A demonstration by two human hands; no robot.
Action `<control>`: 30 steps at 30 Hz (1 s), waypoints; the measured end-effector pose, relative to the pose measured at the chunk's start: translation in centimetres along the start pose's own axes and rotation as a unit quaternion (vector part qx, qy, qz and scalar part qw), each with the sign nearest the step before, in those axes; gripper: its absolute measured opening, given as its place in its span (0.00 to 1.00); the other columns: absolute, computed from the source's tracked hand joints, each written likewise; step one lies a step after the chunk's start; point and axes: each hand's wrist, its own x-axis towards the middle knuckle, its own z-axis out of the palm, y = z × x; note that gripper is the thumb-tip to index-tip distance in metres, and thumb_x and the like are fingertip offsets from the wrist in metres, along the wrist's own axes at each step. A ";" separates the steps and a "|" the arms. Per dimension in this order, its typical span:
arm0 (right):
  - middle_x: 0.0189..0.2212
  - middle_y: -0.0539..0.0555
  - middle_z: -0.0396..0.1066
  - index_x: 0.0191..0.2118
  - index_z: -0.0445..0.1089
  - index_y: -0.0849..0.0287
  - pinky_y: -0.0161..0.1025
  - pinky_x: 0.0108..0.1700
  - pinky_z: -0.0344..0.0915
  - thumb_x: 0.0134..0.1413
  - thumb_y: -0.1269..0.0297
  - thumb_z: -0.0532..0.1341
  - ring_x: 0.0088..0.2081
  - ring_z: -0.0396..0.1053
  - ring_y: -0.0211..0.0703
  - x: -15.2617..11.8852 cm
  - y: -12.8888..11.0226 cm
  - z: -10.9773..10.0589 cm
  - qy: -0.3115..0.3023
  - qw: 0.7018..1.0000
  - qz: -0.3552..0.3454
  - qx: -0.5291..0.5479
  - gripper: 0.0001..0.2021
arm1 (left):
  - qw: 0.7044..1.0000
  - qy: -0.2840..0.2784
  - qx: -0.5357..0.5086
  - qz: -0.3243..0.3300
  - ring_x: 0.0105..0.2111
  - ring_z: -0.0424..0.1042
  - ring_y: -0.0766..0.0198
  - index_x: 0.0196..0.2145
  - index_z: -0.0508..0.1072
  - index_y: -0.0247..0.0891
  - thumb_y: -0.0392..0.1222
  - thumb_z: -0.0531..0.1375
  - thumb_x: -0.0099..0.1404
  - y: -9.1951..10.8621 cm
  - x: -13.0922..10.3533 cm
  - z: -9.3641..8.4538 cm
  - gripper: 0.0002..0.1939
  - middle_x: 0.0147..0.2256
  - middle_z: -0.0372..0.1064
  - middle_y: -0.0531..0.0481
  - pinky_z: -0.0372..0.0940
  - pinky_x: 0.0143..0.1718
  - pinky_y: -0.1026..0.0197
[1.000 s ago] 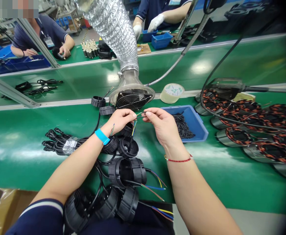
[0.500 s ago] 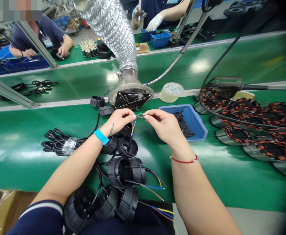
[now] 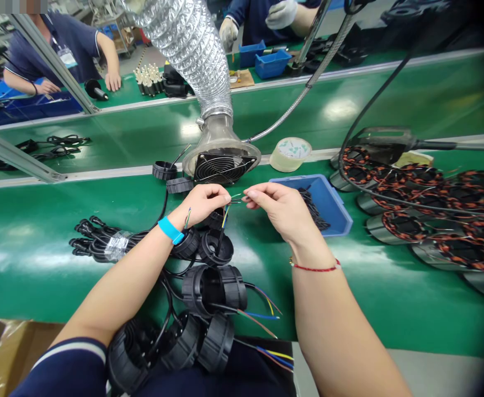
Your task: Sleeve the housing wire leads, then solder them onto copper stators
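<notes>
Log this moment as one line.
left grip: pinching thin wires | right grip: near their ends, hold unclear | blue bin: thin black pieces inside

Left grip (image 3: 202, 204) near right grip (image 3: 281, 209), both pinched

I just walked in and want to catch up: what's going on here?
A person's left hand pinches thin wires in front of a fan, their ends pointing right. The right hand is close to those ends; what, if anything, its fingertips grip is too small to tell. Beside it sits a blue tray of small black pieces. Black rings lie below the hands.
</notes>
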 end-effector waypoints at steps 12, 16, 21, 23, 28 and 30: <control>0.23 0.50 0.72 0.28 0.75 0.60 0.36 0.33 0.63 0.44 0.54 0.67 0.27 0.67 0.37 -0.2 0.1 0.2 -0.065 0.997 0.007 -0.039 0.13 | 0.999 -0.021 0.025 -0.015 0.25 0.60 0.71 0.23 0.71 0.32 0.44 0.61 0.54 0.4 -0.1 0.0 0.10 0.22 0.63 0.55 0.55 0.29 0.66; 0.23 0.50 0.72 0.28 0.74 0.60 0.36 0.33 0.62 0.46 0.54 0.66 0.27 0.66 0.37 -0.2 0.1 0.0 -0.067 0.996 0.002 -0.055 0.13 | 0.999 -0.025 0.037 -0.012 0.25 0.59 0.71 0.24 0.70 0.32 0.44 0.60 0.55 0.4 -0.1 0.0 0.11 0.22 0.63 0.55 0.55 0.29 0.66; 0.21 0.50 0.71 0.25 0.73 0.61 0.35 0.31 0.61 0.47 0.52 0.66 0.25 0.66 0.36 -0.3 0.2 -0.1 -0.130 0.987 0.030 -0.088 0.15 | 0.991 -0.071 0.108 0.024 0.27 0.61 0.69 0.25 0.71 0.33 0.44 0.59 0.57 0.5 -0.3 -0.2 0.10 0.24 0.65 0.54 0.57 0.31 0.65; 0.20 0.50 0.71 0.23 0.71 0.61 0.34 0.29 0.61 0.44 0.50 0.67 0.24 0.65 0.35 -0.3 0.3 0.1 -0.134 0.988 0.052 -0.062 0.17 | 0.988 -0.084 0.125 0.033 0.28 0.62 0.69 0.26 0.71 0.33 0.44 0.58 0.58 0.4 -0.3 -0.2 0.10 0.26 0.66 0.54 0.58 0.32 0.65; 0.18 0.50 0.70 0.21 0.69 0.61 0.32 0.23 0.60 0.31 0.44 0.71 0.19 0.63 0.32 0.1 0.9 1.1 -0.069 0.990 0.107 0.063 0.24 | 0.995 -0.018 0.094 0.029 0.28 0.64 0.68 0.28 0.71 0.33 0.44 0.57 0.60 -0.1 0.1 -0.2 0.11 0.26 0.67 0.53 0.59 0.33 0.65; 0.17 0.50 0.70 0.22 0.68 0.61 0.30 0.21 0.59 0.30 0.44 0.72 0.17 0.62 0.31 0.4 1.4 1.3 -0.049 0.986 0.124 0.105 0.24 | 0.997 0.004 0.066 0.025 0.30 0.66 0.68 0.28 0.70 0.33 0.38 0.56 0.60 -0.4 0.4 -0.3 0.07 0.27 0.68 0.52 0.61 0.36 0.64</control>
